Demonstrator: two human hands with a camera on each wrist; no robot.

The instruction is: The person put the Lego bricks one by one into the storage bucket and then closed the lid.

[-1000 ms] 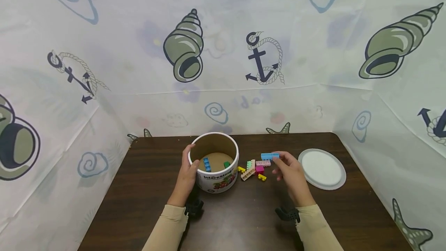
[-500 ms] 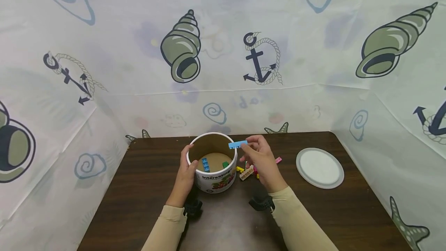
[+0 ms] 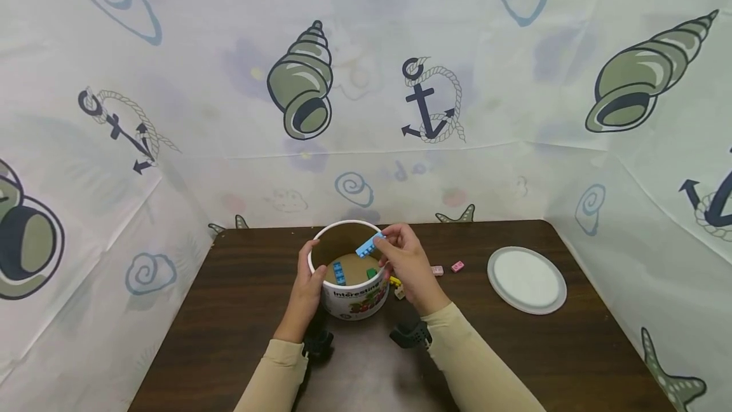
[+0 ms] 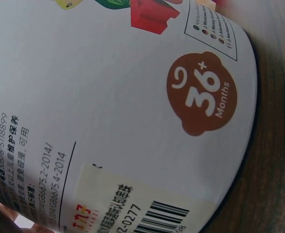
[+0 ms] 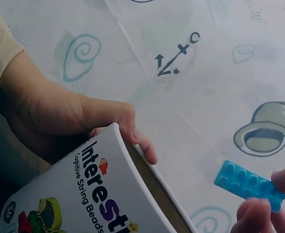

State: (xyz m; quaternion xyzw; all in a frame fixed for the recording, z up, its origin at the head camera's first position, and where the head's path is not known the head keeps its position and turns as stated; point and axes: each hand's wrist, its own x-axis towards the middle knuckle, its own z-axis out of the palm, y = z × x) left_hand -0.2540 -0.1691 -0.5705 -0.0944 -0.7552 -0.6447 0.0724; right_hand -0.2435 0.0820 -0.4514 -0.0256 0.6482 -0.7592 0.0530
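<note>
A white cardboard tub (image 3: 350, 305) with printed fruit stands on the table, its mouth tipped toward me. My left hand (image 3: 304, 294) grips its left rim, thumb outside and fingertips over the edge. Between the thumb and fingers of my right hand (image 3: 410, 267) is a light blue building brick (image 3: 369, 245), held tilted over the tub's right side; its studs show in the right wrist view. Inside the tub lie a blue brick (image 3: 339, 274) and a green brick (image 3: 371, 273). Printed wall and barcode label of the tub fill the left wrist view.
Pink bricks (image 3: 457, 266) and a yellow brick (image 3: 394, 281) lie right of the tub, partly behind my right hand. A round white lid (image 3: 527, 280) rests farther right on the dark wooden table (image 3: 229, 316). Patterned cloth (image 3: 366, 183) hangs around the table.
My right hand has carried the light blue brick leftward from the loose pile to over the tub's mouth, tilting it on the way. The left hand has kept its grip on the rim.
</note>
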